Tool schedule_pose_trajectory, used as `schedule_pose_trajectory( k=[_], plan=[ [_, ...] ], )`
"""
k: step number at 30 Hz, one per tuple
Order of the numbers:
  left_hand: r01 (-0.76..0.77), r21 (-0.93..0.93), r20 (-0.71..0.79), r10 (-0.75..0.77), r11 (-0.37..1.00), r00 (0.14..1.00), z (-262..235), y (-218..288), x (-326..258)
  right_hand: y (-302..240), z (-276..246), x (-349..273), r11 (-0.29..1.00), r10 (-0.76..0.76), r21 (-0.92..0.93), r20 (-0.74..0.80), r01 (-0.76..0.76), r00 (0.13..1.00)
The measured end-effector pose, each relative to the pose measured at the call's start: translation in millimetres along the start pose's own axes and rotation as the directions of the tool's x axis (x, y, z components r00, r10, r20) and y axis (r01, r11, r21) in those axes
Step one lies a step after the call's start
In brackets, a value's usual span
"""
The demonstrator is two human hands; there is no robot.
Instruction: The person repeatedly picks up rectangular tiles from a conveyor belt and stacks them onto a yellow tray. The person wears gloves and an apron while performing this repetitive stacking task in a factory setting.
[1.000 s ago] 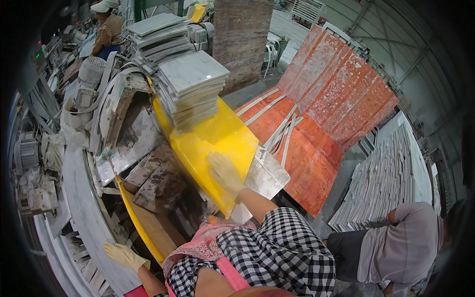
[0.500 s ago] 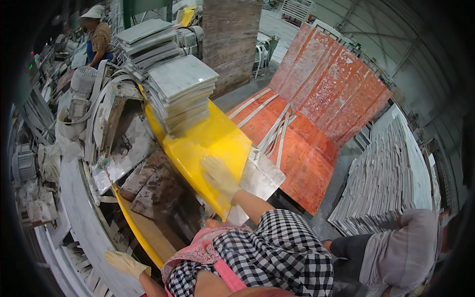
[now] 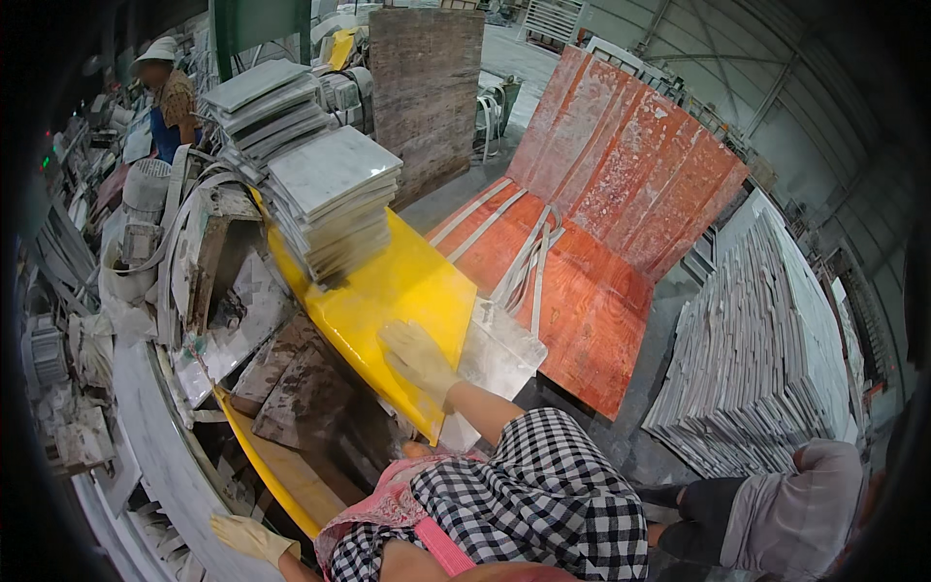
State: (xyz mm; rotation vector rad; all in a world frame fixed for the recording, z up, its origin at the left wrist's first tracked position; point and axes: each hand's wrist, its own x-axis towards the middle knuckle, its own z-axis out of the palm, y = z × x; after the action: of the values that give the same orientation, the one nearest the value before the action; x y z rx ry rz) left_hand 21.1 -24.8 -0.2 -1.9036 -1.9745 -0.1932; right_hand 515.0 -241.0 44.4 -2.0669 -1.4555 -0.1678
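Observation:
My right hand, in a pale cream glove, rests on a bright yellow sheet-covered surface with its fingers stretched out and nothing held. At lower left my left hand, gloved likewise, lies flat over the edge of a long pale stone slab, fingers extended. Beyond my right hand, on the yellow surface's far end, sits a stack of grey-white stone tiles. A second tile stack rises behind it. Between my hands is a dark recess holding brown, dirty blocks.
An orange board with white straps and an upright reddish panel stand to the right. Many thin slabs are stacked farther right, near a bending person. Another person stands among machinery at far left.
The view has swung slightly to the right, so the surroundings sit farther left. Both my hands stay in nearly the same spots, fingers still extended.

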Motion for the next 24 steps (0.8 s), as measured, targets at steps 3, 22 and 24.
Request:
schedule_pose_trajectory(
  k=[3,22,24],
  plan=[
    [0.01,0.006,0.072,-0.011,1.0,0.997,-4.2,0.5,0.1,1.1,2.8,-0.5,1.0,0.0,-0.013,-0.024,0.0,1.0],
    [-0.007,0.058,0.052,0.004,0.998,0.999,19.7,-6.3,0.0,-2.3,-1.8,-0.1,0.999,0.036,0.024,0.005,-0.036,0.999],
    [-0.011,0.054,0.047,0.009,0.998,0.999,22.4,-7.8,0.2,-2.0,-0.9,-0.2,0.999,0.042,0.015,0.013,-0.042,0.999]
  ],
)
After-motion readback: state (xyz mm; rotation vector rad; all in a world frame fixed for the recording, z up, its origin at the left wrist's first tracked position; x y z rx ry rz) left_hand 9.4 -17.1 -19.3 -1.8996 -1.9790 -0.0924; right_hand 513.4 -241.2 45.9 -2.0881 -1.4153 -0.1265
